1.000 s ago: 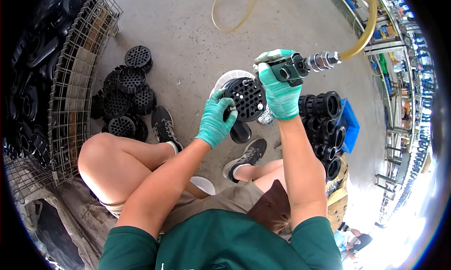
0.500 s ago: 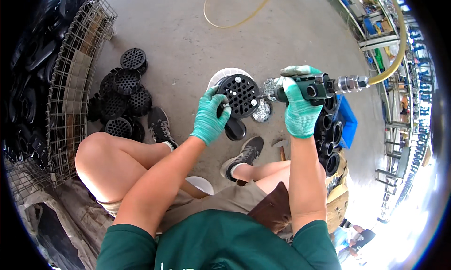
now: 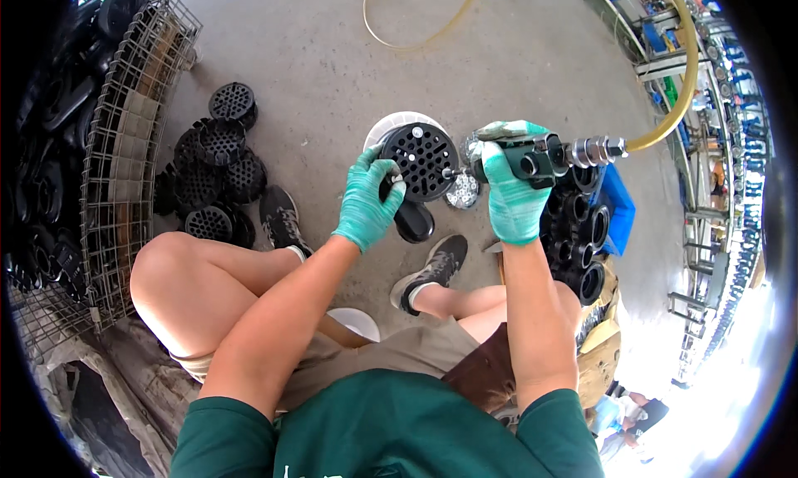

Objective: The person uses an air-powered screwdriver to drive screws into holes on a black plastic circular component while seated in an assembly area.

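My left hand (image 3: 367, 199), in a green and white knit glove, is closed on the left edge of a round black grate (image 3: 428, 174) full of holes. The grate sits on a black fitting, whose rounded lower part (image 3: 415, 221) juts out beneath it. Pale screw heads (image 3: 417, 132) show on the grate. My gloved right hand (image 3: 510, 179) grips a dark green air screwdriver (image 3: 533, 161), held level. The tool's tip reaches the small screw (image 3: 448, 173) at the grate's right edge. Whether my left fingertips also hold something small, I cannot tell.
Bowls of small metal parts (image 3: 462, 192) stand beneath the tool. A pale hose (image 3: 688, 79) runs from the screwdriver. Several black grates (image 3: 223, 141) lie at left beside a wire cage (image 3: 125, 137) of black parts. Black fittings (image 3: 573, 229) and a blue bin (image 3: 617, 208) are at right.
My right hand has brought the air screwdriver left, so its tip is now closer in at the grate's right edge. My left hand and the grate have barely shifted.
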Motion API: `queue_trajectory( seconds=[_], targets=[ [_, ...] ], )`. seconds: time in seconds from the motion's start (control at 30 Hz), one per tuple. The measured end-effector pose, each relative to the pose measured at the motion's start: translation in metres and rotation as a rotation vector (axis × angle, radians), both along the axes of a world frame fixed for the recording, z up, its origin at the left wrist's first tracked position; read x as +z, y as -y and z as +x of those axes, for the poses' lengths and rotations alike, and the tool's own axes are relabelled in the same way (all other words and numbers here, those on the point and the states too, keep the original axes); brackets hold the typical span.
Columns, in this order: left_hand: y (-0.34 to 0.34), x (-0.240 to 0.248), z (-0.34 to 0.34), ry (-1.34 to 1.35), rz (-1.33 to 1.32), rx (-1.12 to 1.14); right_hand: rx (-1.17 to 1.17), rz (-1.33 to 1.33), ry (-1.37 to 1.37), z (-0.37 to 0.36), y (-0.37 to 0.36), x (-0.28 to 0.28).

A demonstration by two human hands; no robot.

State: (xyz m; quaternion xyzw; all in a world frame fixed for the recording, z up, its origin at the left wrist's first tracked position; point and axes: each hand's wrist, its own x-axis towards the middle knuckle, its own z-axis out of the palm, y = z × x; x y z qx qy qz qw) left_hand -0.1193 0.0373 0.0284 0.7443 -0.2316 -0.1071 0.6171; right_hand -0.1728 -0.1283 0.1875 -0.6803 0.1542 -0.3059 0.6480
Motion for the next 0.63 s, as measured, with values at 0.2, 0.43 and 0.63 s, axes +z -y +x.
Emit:
queue_trajectory(
  seconds=[0.2,0.43,0.63],
  targets=[
    [0.002,0.008,0.002,-0.194,-0.066,-0.012,0.073,-0.049,-0.048,-0.002,0.006,-0.002],
    [-0.002,0.000,0.004,-0.046,0.034,-0.047,0.068,-0.021,-0.016,0.002,0.005,-0.003],
    [-0.004,-0.010,0.007,-0.129,0.050,-0.151,0.094,-0.058,-0.029,0.000,0.012,-0.003]
  ],
)
